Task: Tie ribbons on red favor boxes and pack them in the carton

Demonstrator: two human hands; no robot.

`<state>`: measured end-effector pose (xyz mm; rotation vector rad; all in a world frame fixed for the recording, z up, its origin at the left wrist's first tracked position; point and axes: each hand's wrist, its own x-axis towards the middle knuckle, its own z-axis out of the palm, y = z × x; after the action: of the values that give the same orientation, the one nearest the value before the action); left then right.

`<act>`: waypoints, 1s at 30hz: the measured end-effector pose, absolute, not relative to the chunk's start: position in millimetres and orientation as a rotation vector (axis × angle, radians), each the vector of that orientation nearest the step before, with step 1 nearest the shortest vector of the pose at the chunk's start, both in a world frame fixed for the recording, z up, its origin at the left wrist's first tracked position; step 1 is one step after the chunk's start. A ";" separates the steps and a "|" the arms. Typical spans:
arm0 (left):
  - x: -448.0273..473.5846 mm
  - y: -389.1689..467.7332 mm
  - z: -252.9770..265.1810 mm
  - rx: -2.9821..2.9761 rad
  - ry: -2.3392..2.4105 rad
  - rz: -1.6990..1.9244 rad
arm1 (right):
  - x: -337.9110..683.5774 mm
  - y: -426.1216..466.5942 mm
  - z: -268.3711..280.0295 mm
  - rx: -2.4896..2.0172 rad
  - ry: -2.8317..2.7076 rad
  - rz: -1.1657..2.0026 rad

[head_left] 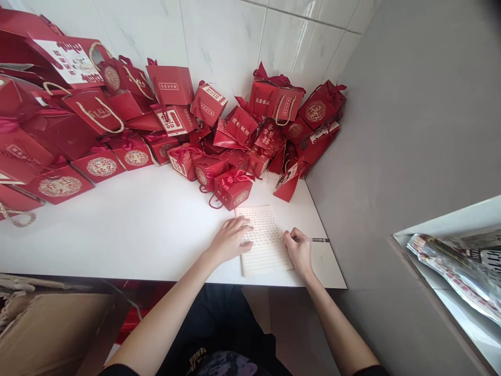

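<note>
A lined notebook lies on the white table, its upper lines filled with handwriting and its lower lines blank. My left hand rests flat on the page's left edge, fingers spread. In my right hand is a pen, pinched between thumb and fingers, with its tip at the right side of the written lines and its dark end pointing right. Just beyond the notebook sits a small red gift box with a ribbon bow, close to the page's top edge.
Many red gift boxes with cords and bows are piled along the tiled wall. A grey panel rises at the table's right end. Plastic packages lie on a shelf at right; a cardboard box stands below the table at left.
</note>
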<state>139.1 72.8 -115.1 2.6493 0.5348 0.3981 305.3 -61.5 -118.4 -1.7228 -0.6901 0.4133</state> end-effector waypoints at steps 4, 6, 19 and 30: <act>137.4 72.9 -115.4 2.661 0.527 0.425 | 318.5 -60.2 -109.0 -1.650 -0.680 0.360; 136.4 72.9 -115.2 2.655 0.526 0.445 | 334.6 -51.5 -98.8 -1.691 -0.732 0.278; 114.5 74.1 -103.5 2.375 0.527 0.762 | 408.4 60.7 -23.5 -1.928 -0.792 -0.205; 98.6 77.8 47.7 2.043 0.639 1.019 | 277.2 -9.5 53.7 -1.533 -1.242 0.164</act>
<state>98.6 77.8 47.7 2.0430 0.6389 1.0195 277.2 -9.5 53.7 -1.5330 -1.2424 0.1639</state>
